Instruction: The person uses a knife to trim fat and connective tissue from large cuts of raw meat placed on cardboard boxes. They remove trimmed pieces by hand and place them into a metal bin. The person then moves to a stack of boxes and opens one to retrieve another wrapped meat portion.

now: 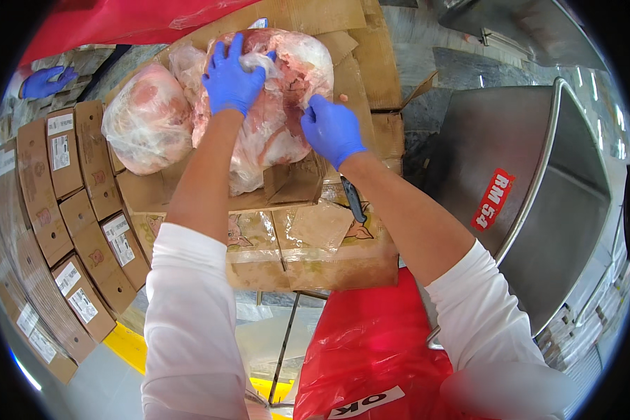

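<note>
My left hand (234,80), in a blue glove, lies with fingers spread on a large piece of pale pink meat (290,140) and its crumpled plastic wrap. My gloved right hand (329,129) is closed at the meat's right edge, on something pale that I cannot make out. A second plastic-wrapped piece of meat (143,122) sits to the left. Both rest on wet, flattened cardboard (367,49) over boxes. A black-handled knife (355,203) lies below my right hand, its blade hidden.
Stacked cardboard boxes (84,294) fill the left. A steel bin (476,140) stands at the right, more steel equipment (525,24) at top right. A co-worker's blue-gloved hand (45,82) and red covering (119,17) are at top left. My red apron (357,315) shows below.
</note>
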A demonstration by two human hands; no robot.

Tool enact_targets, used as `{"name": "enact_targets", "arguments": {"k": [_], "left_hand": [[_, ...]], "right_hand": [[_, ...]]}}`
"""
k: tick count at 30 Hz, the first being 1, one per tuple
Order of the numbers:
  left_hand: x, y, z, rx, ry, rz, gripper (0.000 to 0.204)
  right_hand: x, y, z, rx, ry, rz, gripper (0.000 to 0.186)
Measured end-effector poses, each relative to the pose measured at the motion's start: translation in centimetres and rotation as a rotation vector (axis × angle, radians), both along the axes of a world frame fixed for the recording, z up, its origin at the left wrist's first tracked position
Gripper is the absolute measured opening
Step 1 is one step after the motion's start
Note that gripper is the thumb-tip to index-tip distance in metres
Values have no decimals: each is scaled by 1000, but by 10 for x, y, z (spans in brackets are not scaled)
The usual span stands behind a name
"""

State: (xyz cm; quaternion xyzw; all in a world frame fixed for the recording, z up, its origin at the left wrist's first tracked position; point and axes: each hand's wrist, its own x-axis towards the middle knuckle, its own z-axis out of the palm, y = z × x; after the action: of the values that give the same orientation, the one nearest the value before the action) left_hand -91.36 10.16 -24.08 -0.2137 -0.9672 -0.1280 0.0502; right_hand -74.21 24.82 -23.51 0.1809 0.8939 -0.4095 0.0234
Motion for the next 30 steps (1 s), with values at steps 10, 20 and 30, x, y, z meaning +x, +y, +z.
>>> {"name": "enact_targets", "arguments": {"k": [10, 20, 30], "left_hand": [[128, 29, 13, -136, -30, -427, 48], [81, 23, 12, -27, -163, -331, 17], [83, 44, 26, -277, -231, -332, 31]], "right_hand": [[7, 18, -8, 148, 82, 104, 22], [161, -24, -53, -100, -210, -321, 42], [216, -39, -62, -47, -477, -291, 36]]}}
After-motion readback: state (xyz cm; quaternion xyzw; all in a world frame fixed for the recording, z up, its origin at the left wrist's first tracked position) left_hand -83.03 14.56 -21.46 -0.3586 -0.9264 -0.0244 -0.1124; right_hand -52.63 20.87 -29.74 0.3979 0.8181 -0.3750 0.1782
